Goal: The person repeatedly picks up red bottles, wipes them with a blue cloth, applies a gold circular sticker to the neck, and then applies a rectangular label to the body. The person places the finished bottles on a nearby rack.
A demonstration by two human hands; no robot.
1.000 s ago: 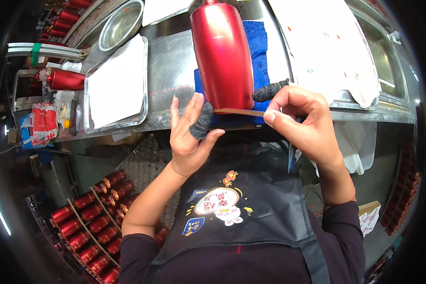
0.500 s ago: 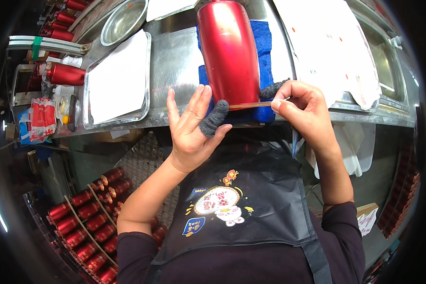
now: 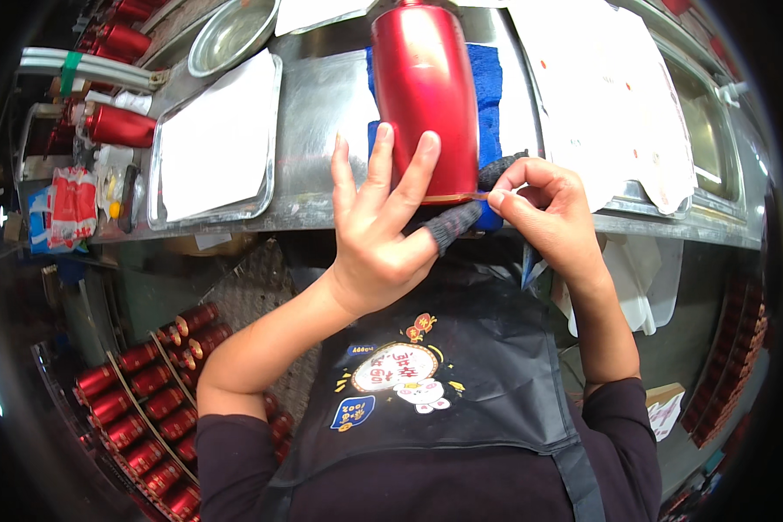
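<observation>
A glossy red bottle lies on a blue cloth, its base toward me. A thin gold strip runs along the edge of the base. My left hand is open with its fingers spread; one finger, in a dark grey knitted sleeve, presses by the strip at the base. Some of its bare fingertips lie over the bottle's left side. Thumb and finger of my right hand pinch the strip's free end just right of the base. Another of its fingers, also in a grey sleeve, points toward the bottle's right side.
White sheets lie on a metal tray at left and across the right of the bench. A round metal bowl stands at the back left. Another red bottle lies far left. Several red bottles fill a rack below.
My left hand has moved right, its sleeved finger sliding along the base toward my right hand. The strip's free length has shortened and now lies against the bottle's edge.
</observation>
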